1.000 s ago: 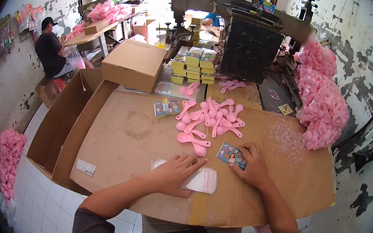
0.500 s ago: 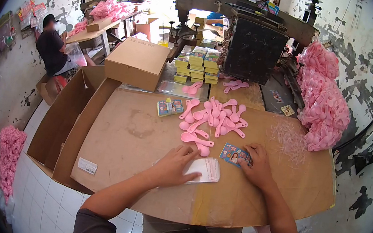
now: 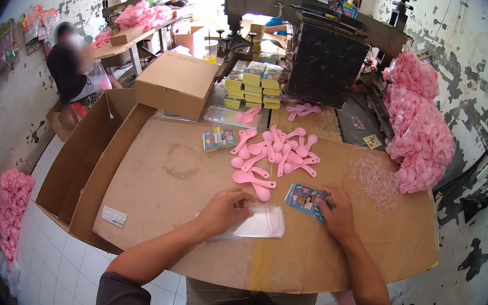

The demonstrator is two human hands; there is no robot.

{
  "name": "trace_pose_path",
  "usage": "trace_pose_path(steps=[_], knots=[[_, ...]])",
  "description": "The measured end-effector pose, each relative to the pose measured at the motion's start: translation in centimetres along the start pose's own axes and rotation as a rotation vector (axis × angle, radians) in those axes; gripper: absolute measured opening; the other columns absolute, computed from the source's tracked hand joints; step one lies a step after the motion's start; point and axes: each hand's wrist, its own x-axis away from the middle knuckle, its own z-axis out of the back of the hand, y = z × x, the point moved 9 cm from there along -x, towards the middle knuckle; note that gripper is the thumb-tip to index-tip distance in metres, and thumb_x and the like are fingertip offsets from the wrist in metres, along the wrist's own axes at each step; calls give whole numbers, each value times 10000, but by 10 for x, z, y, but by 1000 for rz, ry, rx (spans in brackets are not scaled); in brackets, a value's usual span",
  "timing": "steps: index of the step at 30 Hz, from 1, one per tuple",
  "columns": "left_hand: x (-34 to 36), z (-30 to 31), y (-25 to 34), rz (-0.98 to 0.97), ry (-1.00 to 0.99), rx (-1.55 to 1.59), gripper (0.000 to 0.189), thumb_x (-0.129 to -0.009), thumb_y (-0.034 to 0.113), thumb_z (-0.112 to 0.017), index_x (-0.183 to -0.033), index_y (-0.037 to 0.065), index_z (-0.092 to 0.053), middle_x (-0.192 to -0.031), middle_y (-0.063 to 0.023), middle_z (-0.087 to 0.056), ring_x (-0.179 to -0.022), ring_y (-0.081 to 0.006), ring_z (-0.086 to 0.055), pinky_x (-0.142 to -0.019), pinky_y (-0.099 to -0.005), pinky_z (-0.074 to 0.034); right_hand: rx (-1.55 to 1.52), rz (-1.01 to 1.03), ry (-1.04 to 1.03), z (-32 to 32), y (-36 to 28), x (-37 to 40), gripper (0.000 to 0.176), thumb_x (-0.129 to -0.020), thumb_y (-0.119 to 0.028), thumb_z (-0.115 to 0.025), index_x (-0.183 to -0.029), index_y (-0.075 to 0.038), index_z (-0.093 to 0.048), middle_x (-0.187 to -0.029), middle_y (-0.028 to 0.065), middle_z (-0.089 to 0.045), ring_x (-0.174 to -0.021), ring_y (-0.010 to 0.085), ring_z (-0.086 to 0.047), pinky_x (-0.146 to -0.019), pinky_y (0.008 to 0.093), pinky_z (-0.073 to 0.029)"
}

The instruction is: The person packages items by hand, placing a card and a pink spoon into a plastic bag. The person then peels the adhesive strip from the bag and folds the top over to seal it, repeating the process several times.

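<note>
My left hand (image 3: 228,212) is at the left end of a stack of clear plastic bags (image 3: 263,224) on the cardboard-covered table (image 3: 160,203); its fingers are curled together, and what they pinch is too small to make out. With thumb and fingers, my right hand (image 3: 336,214) grips the right end of some blue printed cards (image 3: 306,200) on the cardboard. Beyond my hands lies a loose pile of pink spoons (image 3: 280,150), with two nearer spoons (image 3: 255,183) just above the bags. A banded bundle of cards (image 3: 219,140) rests left of the pile.
A closed carton (image 3: 176,83) and an open carton (image 3: 84,158) stand at the left. Behind are card stacks (image 3: 253,84) and a black machine box (image 3: 328,63). Pink bagged goods (image 3: 418,130) hang at the right, near plastic scraps (image 3: 373,182). Two people are farther back.
My left hand has drawn back slightly leftward on the bags and its fingers have curled in. My right hand stays on the cards. The view has shifted slightly.
</note>
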Motion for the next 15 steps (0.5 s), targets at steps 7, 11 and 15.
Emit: trace_pose_path(steps=[7,11,15], knots=[[0,0,0,-64,30,-48,168,-865,102,-780,-1007,22,-737,-915,-98,-732,-819,-202,-689,-761,-330,-555,-254,-258,-45,6,1,-2,157,-913,-90,-719,-1057,-30,-700,-1003,101,-702,-1000,278,-658,-951,402,-479],[1,2,11,-92,3,-81,148,-883,115,-752,-975,11,-701,-915,-143,-723,-870,-272,-710,-814,-373,-560,-425,13,-248,-7,-42,-3,123,-946,-89,-682,-1059,-41,-693,-1021,86,-684,-961,247,-649,-903,377,-504],[0,3,4,-39,11,114,87,-904,63,-707,-973,14,-689,-967,-72,-746,-908,-173,-710,-813,-341,-569,-348,329,-530,-47,-95,16,140,-955,-96,-670,-1086,-50,-682,-1039,109,-672,-978,252,-653,-851,373,-520]])
